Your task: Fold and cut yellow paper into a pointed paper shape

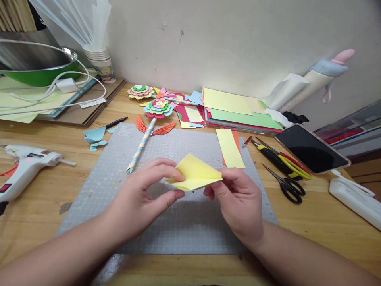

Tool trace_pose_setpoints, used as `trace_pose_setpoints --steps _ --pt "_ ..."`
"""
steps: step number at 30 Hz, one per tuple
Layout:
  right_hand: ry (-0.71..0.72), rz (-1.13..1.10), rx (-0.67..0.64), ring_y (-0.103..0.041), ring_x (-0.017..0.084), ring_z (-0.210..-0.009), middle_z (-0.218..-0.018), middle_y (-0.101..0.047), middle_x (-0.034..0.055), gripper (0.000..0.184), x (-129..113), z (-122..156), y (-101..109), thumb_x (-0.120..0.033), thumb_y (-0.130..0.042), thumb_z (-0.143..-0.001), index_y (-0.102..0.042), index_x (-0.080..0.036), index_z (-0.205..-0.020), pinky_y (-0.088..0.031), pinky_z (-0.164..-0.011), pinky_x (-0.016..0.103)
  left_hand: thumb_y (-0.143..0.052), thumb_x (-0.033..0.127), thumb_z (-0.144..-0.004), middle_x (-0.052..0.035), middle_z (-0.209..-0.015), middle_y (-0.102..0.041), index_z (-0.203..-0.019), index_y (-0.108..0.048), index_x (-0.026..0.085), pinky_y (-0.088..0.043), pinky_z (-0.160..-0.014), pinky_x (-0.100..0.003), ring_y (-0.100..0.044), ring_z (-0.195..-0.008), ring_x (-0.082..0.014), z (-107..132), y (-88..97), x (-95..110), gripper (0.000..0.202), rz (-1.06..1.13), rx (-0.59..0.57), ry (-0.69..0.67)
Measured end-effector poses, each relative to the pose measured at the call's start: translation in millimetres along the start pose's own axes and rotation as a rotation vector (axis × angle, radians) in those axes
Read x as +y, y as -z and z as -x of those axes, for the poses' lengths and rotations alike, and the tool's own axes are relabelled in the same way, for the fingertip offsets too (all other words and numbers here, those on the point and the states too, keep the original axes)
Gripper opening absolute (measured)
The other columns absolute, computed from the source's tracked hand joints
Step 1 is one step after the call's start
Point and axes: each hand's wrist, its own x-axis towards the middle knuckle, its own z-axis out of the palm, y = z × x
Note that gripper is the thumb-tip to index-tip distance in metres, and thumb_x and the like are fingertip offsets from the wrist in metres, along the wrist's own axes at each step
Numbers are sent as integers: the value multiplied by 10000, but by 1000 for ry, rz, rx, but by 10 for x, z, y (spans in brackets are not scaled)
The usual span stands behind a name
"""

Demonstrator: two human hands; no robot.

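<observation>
A folded piece of yellow paper (198,170) is held up over the grey cutting mat (178,234), its fold running lengthwise and one flap raised. My right hand (241,198) pinches its right corner between thumb and fingers. At the left end, my left hand (149,186) has its fingertips on the paper, with the thumb low by the near edge. Beyond my left hand lies a paper flower (159,107) on a striped paper stem (141,147) with orange pleated leaves (163,129). Yellow and orange paper strips (230,147) rest at the mat's upper right.
Left stands a white glue gun (28,167), near blue paper scraps (95,135) and a black pen (116,122). Black scissors (287,184), pliers (279,161) and a phone (312,147) lie right. Stacked coloured paper (241,111) and another paper flower (139,92) sit by the wall.
</observation>
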Motion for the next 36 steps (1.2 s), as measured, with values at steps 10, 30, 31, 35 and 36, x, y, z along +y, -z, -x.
trace_pose_setpoints --steps 10,30,31,35,36 --pt "55 -42 -142 -689 168 -1040 -1121 -735 -7 290 52 38 14 -92 -607 -908 -700 -318 -1065 -568 -901 345 -746 331 -796 18 -996 -562 -951 -570 274 -474 -784 -265 -548 -935 -152 -2 -42 -64 242 393 152 354" --pt "-329 -143 -344 -627 123 -755 -832 -658 -2 49 35 -77 -44 -264 -643 -881 -660 -235 -916 -547 -681 258 -528 275 -928 -3 -769 -646 -817 -664 198 -437 -647 -255 -581 -723 -140 -24 -50 78 191 82 -170 188" --pt "-316 -119 -373 -615 118 -712 -774 -653 -7 62 27 -79 -42 -264 -644 -880 -667 -221 -840 -534 -655 253 -516 280 -937 2 -748 -637 -794 -659 197 -434 -643 -252 -577 -710 -136 -23 -49 80 218 73 -184 172" --pt "-238 -87 -382 -613 125 -671 -736 -674 -2 97 -18 -56 -38 -257 -664 -863 -688 -212 -780 -516 -613 260 -518 282 -933 11 -700 -622 -751 -647 196 -426 -613 -236 -563 -664 -124 -8 -52 82 239 104 -200 170" --pt "-226 -87 -373 -617 124 -664 -736 -681 -2 86 -27 -46 -37 -257 -669 -861 -696 -215 -791 -514 -605 255 -539 281 -919 13 -697 -625 -750 -642 196 -426 -605 -233 -560 -656 -122 -4 -54 85 215 117 -193 183"
